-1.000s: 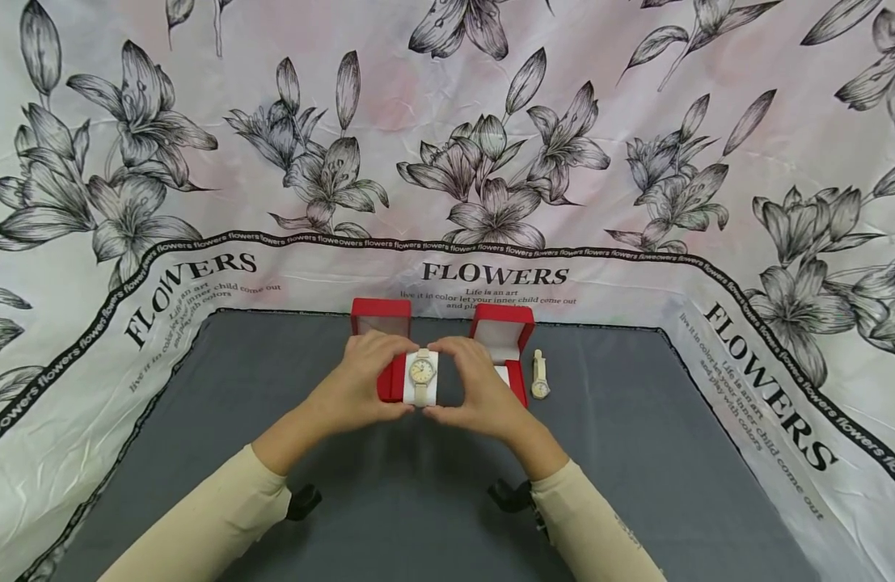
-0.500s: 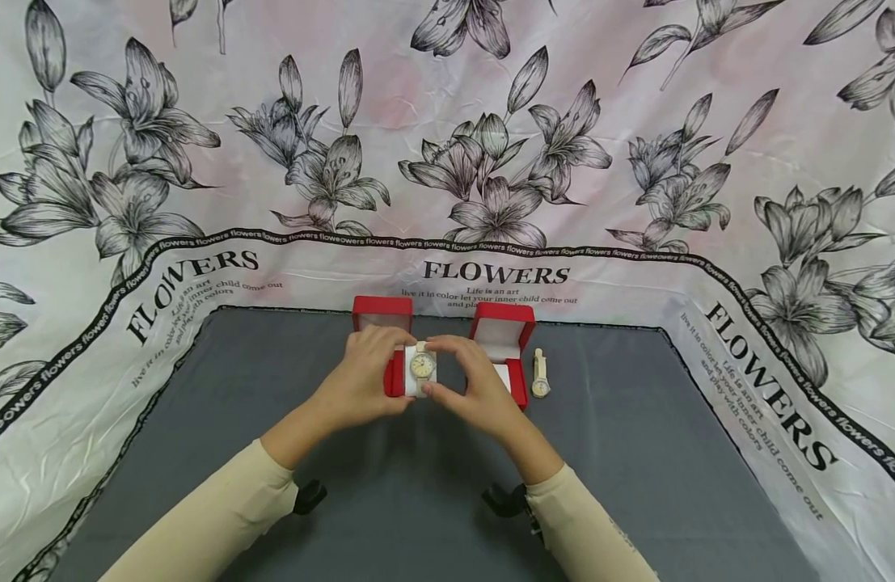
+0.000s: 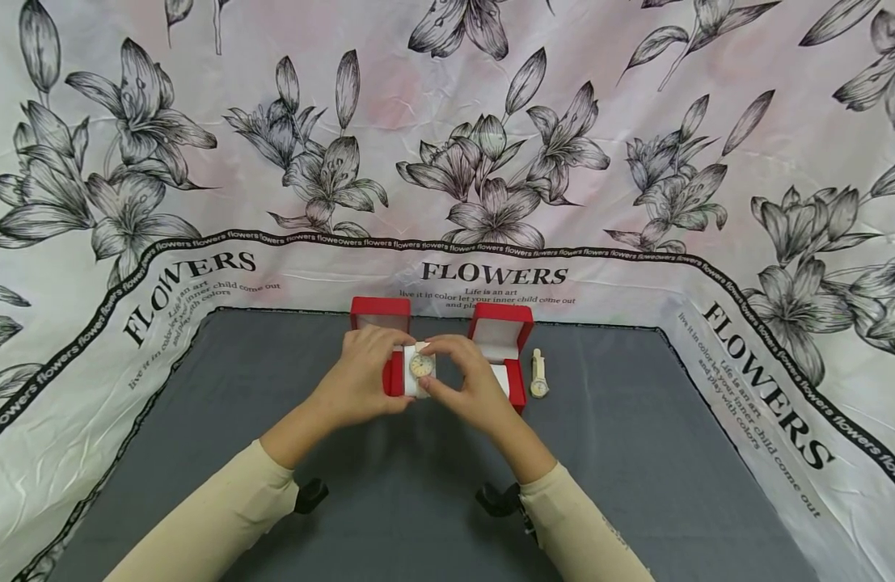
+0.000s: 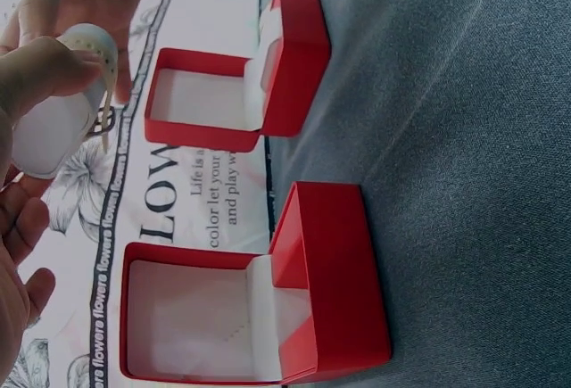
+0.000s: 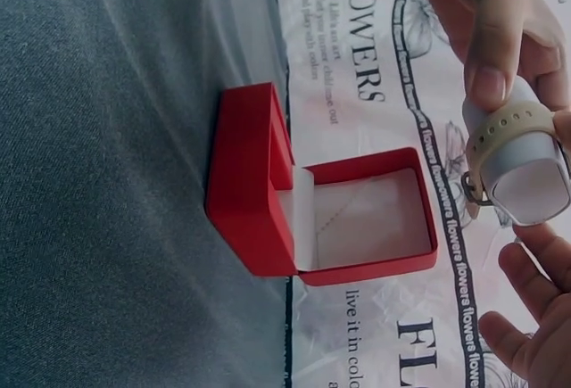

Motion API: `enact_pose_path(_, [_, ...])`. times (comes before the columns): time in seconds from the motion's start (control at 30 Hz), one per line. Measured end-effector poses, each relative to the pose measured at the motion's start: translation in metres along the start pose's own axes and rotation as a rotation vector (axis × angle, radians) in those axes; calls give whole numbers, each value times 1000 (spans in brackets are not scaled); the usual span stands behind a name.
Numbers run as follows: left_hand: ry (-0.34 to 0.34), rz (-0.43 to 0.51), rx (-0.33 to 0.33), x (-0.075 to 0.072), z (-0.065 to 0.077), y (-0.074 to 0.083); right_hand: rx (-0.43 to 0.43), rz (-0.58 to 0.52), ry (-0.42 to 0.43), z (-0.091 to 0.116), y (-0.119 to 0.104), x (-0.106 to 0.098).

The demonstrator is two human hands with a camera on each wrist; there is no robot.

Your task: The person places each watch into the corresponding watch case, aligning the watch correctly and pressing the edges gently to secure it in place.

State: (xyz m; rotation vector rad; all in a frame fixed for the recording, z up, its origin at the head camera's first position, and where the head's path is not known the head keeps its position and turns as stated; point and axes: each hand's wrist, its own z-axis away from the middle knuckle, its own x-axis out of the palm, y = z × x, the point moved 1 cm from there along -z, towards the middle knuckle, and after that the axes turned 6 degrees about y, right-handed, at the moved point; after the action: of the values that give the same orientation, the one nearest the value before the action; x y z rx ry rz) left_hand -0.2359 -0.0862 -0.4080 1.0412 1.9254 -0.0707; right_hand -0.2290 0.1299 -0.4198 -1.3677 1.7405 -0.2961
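My left hand (image 3: pixel 352 380) grips a white watch cushion (image 3: pixel 408 373) from its left side, fingers over the top and thumb below. A wristwatch (image 3: pixel 421 366) with a round pale dial and cream strap is wrapped around that cushion. My right hand (image 3: pixel 476 384) pinches the watch, fingertips at its upper end and thumb at its lower end. The right wrist view shows the buckled strap (image 5: pixel 500 134) with its row of holes. Just behind my hands stands the left red box (image 4: pixel 339 281), lid raised, with no cushion visible inside.
Beside it stands a second open red box (image 3: pixel 516 384) holding a white cushion (image 3: pixel 501 376). To its right, a second cream watch (image 3: pixel 538 376) lies on the grey cloth (image 3: pixel 622 436). A flower-printed sheet (image 3: pixel 491 121) rises behind the boxes.
My right hand has shifted from the cushion's right side onto the watch, its thumb and fingers now closer together. My left hand keeps its hold. The boxes have not moved.
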Motion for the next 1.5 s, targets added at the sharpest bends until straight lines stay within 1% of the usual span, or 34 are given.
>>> enact_pose_path(0.27, [-5,22,-30,-3,-1,-2,13,-11,-26,0,1,1])
enact_pose_path(0.43, [7,43,-37,-1,1,-5,10,6,-31,2,2,2])
enact_pose_path(0.63, [46,116,-16,5,3,-8,28,31,-8,0,4,4])
enact_pose_path(0.77, [69,122,13,5,4,-7,43,6,4,0,7,5])
enact_pose_path(0.9, [69,114,23,5,4,-7,21,-6,-3,0,8,4])
enact_pose_path(1.0, [51,116,10,5,4,-8,-1,24,-48,-1,6,0])
enact_pose_path(1.2, [6,145,-45,4,8,-13,-22,97,-192,1,8,-8])
enact_pose_path(1.27, [1,151,-52,4,9,-14,-27,113,-225,1,9,-10])
enact_pose_path(1.33, [-2,154,-51,5,9,-16,-33,124,-242,1,10,-11])
enact_pose_path(1.5, [-6,165,-46,4,10,-16,-52,132,-241,2,11,-13])
